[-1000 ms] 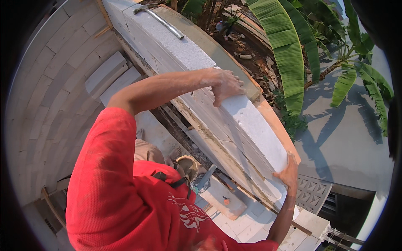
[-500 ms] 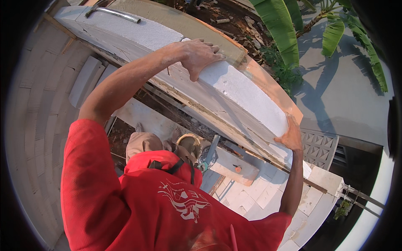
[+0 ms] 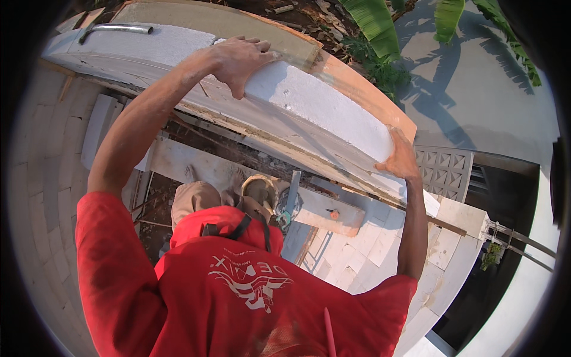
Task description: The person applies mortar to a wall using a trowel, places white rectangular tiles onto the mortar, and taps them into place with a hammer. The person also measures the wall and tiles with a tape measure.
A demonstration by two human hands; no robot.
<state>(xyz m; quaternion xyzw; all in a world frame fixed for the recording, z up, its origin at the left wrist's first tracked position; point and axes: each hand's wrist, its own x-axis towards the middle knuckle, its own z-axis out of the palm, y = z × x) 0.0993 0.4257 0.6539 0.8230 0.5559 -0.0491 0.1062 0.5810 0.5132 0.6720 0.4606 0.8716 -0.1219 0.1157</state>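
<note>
A white lightweight concrete block (image 3: 321,104) lies along the top of the wall in front of me. My left hand (image 3: 242,62) is spread over its left end, near the joint with the neighbouring white block (image 3: 172,44), thumb on the near side and fingers over the top. My right hand (image 3: 399,154) clasps the block's right end, fingers on the far side and thumb on the near face. A hammer (image 3: 122,28) with a metal handle rests on the wall top at the far left.
Below me are a bucket (image 3: 260,189) with grey contents, a plank (image 3: 196,163) under bare feet, and a board (image 3: 318,208) bearing a small orange-tipped item. A loose white block (image 3: 98,128) leans at left. Beyond the wall are an orange-brown slab (image 3: 357,89) and banana leaves (image 3: 375,27).
The view has shifted, so the wall and hammer appear farther left and somewhat higher. Both hands keep their places on the block, which shows no clear movement along the wall.
</note>
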